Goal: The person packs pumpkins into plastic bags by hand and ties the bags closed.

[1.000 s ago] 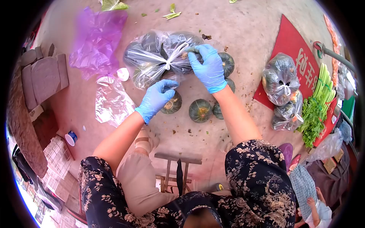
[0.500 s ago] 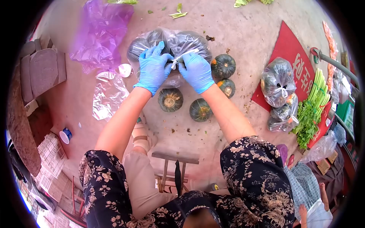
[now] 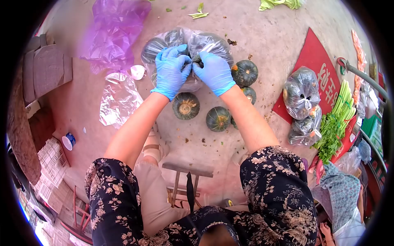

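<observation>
Plastic bag (image 3: pixel 208 42), clear, wrinkly and lumpy, under blue-gloved fingers (image 3: pixel 174 52)

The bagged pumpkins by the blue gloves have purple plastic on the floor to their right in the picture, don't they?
Not quite: in the head view, the purple plastic is on the floor to the left of the bagged pumpkins by the blue gloves.

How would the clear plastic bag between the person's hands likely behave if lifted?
The bag would probably feel heavy, since several bulky pumpkins show through it. Its thin, creased plastic looks floppy, so it would likely sag around them. The pumpkins' rounded shapes suggest they might shift against each other rather than stay in place.
</observation>
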Demonstrator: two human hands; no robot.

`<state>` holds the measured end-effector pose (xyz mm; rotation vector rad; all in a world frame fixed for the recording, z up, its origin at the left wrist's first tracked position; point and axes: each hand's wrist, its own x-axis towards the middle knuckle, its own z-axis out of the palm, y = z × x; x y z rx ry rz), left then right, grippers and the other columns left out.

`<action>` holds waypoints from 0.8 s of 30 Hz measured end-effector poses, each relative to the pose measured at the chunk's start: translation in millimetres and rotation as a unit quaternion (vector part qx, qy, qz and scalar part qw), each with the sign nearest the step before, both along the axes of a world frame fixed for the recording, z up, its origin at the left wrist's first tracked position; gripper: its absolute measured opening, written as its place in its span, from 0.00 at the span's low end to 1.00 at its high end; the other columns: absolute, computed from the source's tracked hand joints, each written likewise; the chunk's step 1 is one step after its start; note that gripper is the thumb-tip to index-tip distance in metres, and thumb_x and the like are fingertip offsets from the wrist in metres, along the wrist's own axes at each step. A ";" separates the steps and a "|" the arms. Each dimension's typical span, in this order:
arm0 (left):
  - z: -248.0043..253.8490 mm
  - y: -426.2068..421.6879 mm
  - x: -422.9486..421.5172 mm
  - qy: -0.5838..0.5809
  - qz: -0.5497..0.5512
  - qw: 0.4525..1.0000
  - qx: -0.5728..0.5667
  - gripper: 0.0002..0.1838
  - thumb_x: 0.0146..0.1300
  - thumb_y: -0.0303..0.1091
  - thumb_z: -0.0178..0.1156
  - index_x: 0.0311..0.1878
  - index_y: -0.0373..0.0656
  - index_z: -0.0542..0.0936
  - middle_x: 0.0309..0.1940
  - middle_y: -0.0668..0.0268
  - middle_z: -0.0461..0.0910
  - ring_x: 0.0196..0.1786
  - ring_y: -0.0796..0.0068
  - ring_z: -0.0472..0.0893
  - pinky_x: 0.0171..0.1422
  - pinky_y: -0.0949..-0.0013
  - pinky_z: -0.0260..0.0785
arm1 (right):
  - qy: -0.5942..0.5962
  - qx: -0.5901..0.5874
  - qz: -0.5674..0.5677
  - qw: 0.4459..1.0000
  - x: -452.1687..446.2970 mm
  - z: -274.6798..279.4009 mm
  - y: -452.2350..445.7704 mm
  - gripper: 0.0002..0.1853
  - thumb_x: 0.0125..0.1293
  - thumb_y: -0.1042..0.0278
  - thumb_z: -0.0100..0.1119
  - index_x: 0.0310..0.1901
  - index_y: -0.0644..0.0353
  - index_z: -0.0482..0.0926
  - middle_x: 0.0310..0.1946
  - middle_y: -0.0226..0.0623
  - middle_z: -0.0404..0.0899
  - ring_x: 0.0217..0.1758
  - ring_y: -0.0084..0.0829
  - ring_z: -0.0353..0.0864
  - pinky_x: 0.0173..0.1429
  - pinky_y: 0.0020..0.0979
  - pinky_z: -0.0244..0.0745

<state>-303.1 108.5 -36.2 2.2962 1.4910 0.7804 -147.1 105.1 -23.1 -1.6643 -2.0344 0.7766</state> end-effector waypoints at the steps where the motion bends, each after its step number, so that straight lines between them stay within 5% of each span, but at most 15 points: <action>1: 0.2 -0.1 0.1 0.000 -0.001 1.000 0.004 0.10 0.41 0.31 0.66 0.30 0.47 0.78 0.47 0.63 0.77 0.49 0.58 0.74 0.55 0.58 0.61 | -0.035 -0.002 0.003 0.999 -3.4 2.4 0.9 0.09 0.54 0.63 0.58 0.32 0.59 0.75 0.26 0.45 0.78 0.30 0.45 0.79 0.35 0.41 0.74; 8: -2.7 1.2 -2.9 -0.016 -0.021 0.999 0.018 0.09 0.42 0.30 0.66 0.29 0.46 0.78 0.45 0.63 0.78 0.48 0.58 0.75 0.53 0.58 0.64 | -0.086 -0.047 0.015 0.995 -12.0 5.6 5.1 0.10 0.50 0.63 0.59 0.28 0.61 0.75 0.27 0.46 0.78 0.32 0.46 0.80 0.36 0.41 0.76; 11: -1.2 3.9 -4.5 -0.045 -0.033 0.998 -0.004 0.08 0.43 0.30 0.66 0.29 0.44 0.77 0.41 0.62 0.80 0.45 0.58 0.76 0.52 0.59 0.65 | 0.067 -0.068 0.005 0.995 4.8 -3.5 3.1 0.09 0.51 0.66 0.60 0.28 0.63 0.75 0.25 0.43 0.79 0.26 0.39 0.81 0.32 0.36 0.76; 14: -1.2 6.5 -6.7 -0.059 -0.041 0.997 -0.036 0.08 0.46 0.31 0.65 0.31 0.45 0.78 0.38 0.62 0.80 0.43 0.59 0.77 0.51 0.60 0.66 | 0.375 -0.263 -0.171 0.872 7.8 -9.8 -8.4 0.07 0.54 0.70 0.59 0.29 0.64 0.75 0.23 0.36 0.79 0.22 0.26 0.79 0.28 0.28 0.75; 17: 2.7 5.9 -3.2 -0.082 -0.060 0.994 -0.039 0.09 0.47 0.32 0.65 0.33 0.46 0.78 0.35 0.63 0.80 0.39 0.61 0.78 0.49 0.62 0.67 | 0.518 -0.335 -0.244 0.748 5.5 -1.3 -13.3 0.06 0.56 0.72 0.58 0.29 0.65 0.75 0.22 0.31 0.78 0.21 0.19 0.76 0.26 0.22 0.72; 23: 7.2 6.4 0.1 -0.090 -0.094 0.987 -0.091 0.08 0.48 0.34 0.64 0.33 0.48 0.79 0.26 0.64 0.79 0.33 0.62 0.77 0.41 0.65 0.67 | 0.450 -0.181 -0.229 0.844 -4.8 -23.8 -27.2 0.03 0.56 0.76 0.57 0.30 0.64 0.74 0.23 0.31 0.77 0.22 0.17 0.74 0.27 0.20 0.73; 24: 6.3 7.3 1.1 -0.097 -0.098 0.985 -0.108 0.08 0.48 0.34 0.64 0.33 0.48 0.79 0.26 0.63 0.78 0.32 0.62 0.77 0.40 0.64 0.67 | 0.474 -0.194 -0.256 0.820 -8.8 -20.6 -28.8 0.02 0.57 0.77 0.57 0.31 0.64 0.74 0.24 0.30 0.76 0.22 0.16 0.73 0.26 0.20 0.72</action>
